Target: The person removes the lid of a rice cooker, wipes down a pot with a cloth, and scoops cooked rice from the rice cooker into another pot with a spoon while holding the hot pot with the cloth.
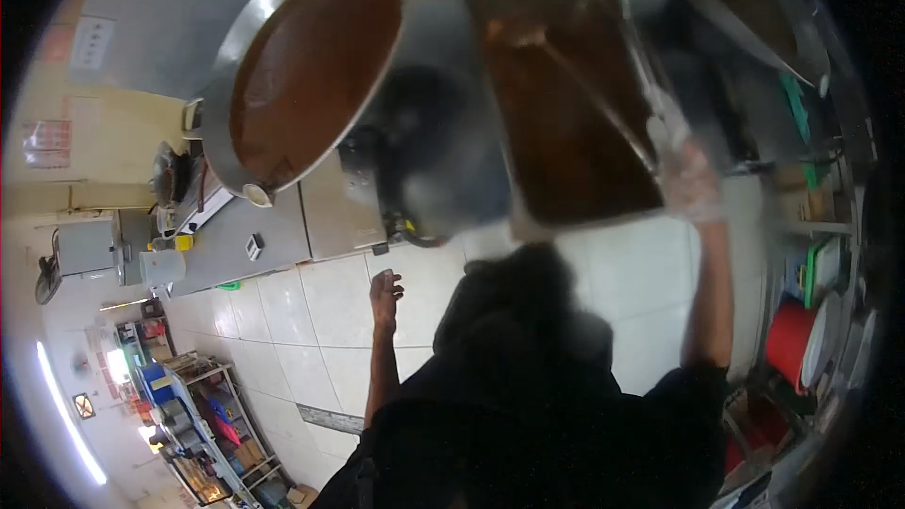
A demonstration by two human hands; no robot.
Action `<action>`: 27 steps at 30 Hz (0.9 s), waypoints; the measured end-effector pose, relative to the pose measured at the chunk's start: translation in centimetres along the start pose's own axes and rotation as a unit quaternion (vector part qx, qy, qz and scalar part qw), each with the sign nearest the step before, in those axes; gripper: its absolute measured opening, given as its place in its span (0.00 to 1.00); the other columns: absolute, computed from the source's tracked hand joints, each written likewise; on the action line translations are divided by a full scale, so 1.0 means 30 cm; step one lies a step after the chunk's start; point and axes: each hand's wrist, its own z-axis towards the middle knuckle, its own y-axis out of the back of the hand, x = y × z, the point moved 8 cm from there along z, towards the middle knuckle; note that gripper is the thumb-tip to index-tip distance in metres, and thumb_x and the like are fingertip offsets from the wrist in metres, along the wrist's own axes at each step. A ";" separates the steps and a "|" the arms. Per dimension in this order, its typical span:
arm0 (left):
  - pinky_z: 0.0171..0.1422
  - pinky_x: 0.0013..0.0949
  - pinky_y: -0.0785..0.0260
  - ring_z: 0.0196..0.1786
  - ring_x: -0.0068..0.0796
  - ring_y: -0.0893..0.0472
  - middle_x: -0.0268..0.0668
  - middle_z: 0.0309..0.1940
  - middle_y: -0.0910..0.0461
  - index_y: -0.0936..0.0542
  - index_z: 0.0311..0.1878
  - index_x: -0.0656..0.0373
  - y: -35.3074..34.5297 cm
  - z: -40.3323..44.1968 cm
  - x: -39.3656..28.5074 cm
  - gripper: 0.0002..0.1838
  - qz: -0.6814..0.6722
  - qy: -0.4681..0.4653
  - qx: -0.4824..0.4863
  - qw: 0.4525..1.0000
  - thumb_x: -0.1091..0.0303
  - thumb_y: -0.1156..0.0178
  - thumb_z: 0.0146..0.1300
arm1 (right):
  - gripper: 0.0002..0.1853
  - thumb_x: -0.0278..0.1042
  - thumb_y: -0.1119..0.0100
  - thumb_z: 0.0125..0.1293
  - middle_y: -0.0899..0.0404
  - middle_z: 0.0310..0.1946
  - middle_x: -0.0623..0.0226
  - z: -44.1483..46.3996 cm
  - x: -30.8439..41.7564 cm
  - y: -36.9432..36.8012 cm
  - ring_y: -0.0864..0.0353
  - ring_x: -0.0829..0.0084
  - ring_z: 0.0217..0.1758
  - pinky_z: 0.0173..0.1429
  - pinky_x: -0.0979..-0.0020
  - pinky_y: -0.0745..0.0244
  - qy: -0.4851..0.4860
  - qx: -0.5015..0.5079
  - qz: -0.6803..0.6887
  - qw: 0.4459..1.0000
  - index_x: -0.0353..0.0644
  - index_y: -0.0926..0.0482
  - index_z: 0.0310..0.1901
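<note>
My right hand (693, 179), in a thin clear glove, is closed around the handle end of a long ladle (603, 104). The ladle slants across a deep rectangular pan (586, 224) of dark brown liquid, its blurred head near the far left corner. My left hand (385, 297) hangs over the floor with its fingers loosely bent and apart, holding nothing. To the left, a big round metal pot (219, 127) holds reddish-brown sauce (316, 71). Blur along the top hides detail of the pan's far end.
A steel counter (269, 231) runs along the left, with a small timer-like device (255, 246) and a clear container (162, 267) on it. Shelving (231, 405) stands at lower left. A red tub (790, 344) is at the right edge. Tiled floor (283, 320) lies below.
</note>
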 end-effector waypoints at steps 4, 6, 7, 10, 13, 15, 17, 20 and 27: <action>0.39 0.28 0.29 0.34 0.22 0.23 0.36 0.44 0.21 0.25 0.53 0.58 0.033 0.003 -0.039 0.16 0.013 -0.036 -0.008 0.999 0.57 0.41 0.69 | 0.18 0.30 0.55 0.72 0.21 0.42 0.60 -0.019 -0.014 0.041 0.22 0.69 0.41 0.44 0.72 0.26 0.006 0.006 -0.017 1.000 0.42 0.30 0.62; 0.39 0.29 0.29 0.35 0.23 0.23 0.35 0.44 0.21 0.26 0.54 0.58 0.100 0.036 -0.086 0.14 0.012 -0.088 -0.075 0.993 0.65 0.41 0.69 | 0.16 0.36 0.55 0.74 0.21 0.36 0.67 0.016 0.044 0.037 0.23 0.77 0.35 0.37 0.77 0.24 0.021 0.015 -0.030 0.999 0.40 0.27 0.58; 0.42 0.28 0.29 0.37 0.23 0.23 0.35 0.45 0.22 0.28 0.56 0.60 0.139 0.032 -0.149 0.14 0.017 -0.159 -0.114 0.981 0.72 0.43 0.68 | 0.16 0.37 0.56 0.74 0.21 0.35 0.69 0.040 0.089 0.025 0.23 0.80 0.33 0.35 0.79 0.24 0.034 0.019 -0.034 0.999 0.40 0.26 0.57; 0.55 0.30 0.31 0.54 0.28 0.26 0.40 0.52 0.26 0.31 0.58 0.63 0.232 0.010 -0.409 0.16 -0.004 -0.286 -0.221 0.932 0.71 0.45 0.70 | 0.18 0.39 0.52 0.73 0.20 0.38 0.67 0.113 0.113 0.002 0.22 0.77 0.37 0.42 0.77 0.23 -0.185 -0.138 0.504 0.832 0.40 0.25 0.59; 0.65 0.37 0.37 0.61 0.33 0.28 0.42 0.59 0.27 0.33 0.63 0.63 0.261 -0.061 -0.748 0.21 -0.031 -0.359 -0.232 0.904 0.66 0.44 0.70 | 0.19 0.40 0.49 0.72 0.23 0.32 0.73 0.242 0.324 -0.127 0.24 0.80 0.33 0.36 0.77 0.27 -0.203 0.224 0.681 0.667 0.43 0.25 0.60; 0.66 0.39 0.38 0.62 0.36 0.28 0.44 0.60 0.27 0.34 0.64 0.63 0.265 -0.101 -0.922 0.23 -0.007 -0.403 -0.253 0.879 0.67 0.44 0.70 | 0.19 0.38 0.49 0.72 0.22 0.30 0.69 0.340 0.495 -0.178 0.22 0.75 0.33 0.36 0.73 0.26 -0.082 0.257 0.349 0.897 0.43 0.26 0.61; 0.68 0.40 0.40 0.63 0.38 0.29 0.45 0.61 0.28 0.34 0.65 0.64 0.266 -0.146 -1.030 0.24 0.021 -0.444 -0.272 0.854 0.67 0.44 0.69 | 0.21 0.38 0.51 0.73 0.21 0.42 0.55 0.468 0.632 -0.247 0.20 0.60 0.44 0.46 0.65 0.25 0.071 0.126 -0.115 0.983 0.36 0.28 0.62; 0.71 0.44 0.43 0.67 0.42 0.32 0.49 0.63 0.31 0.38 0.68 0.65 0.248 -0.174 -1.118 0.26 0.112 -0.479 -0.275 0.826 0.72 0.46 0.68 | 0.23 0.39 0.50 0.71 0.20 0.51 0.46 0.583 0.662 -0.458 0.20 0.50 0.52 0.54 0.59 0.25 0.077 0.174 -0.225 0.956 0.29 0.28 0.60; 0.63 0.45 0.41 0.58 0.49 0.28 0.50 0.59 0.27 0.36 0.67 0.66 0.301 -0.208 -1.179 0.31 0.185 -0.512 -0.254 0.800 0.72 0.41 0.60 | 0.16 0.31 0.44 0.60 0.19 0.42 0.45 0.588 0.871 -0.735 0.18 0.52 0.48 0.52 0.60 0.25 0.211 0.304 -0.535 0.760 0.27 0.21 0.45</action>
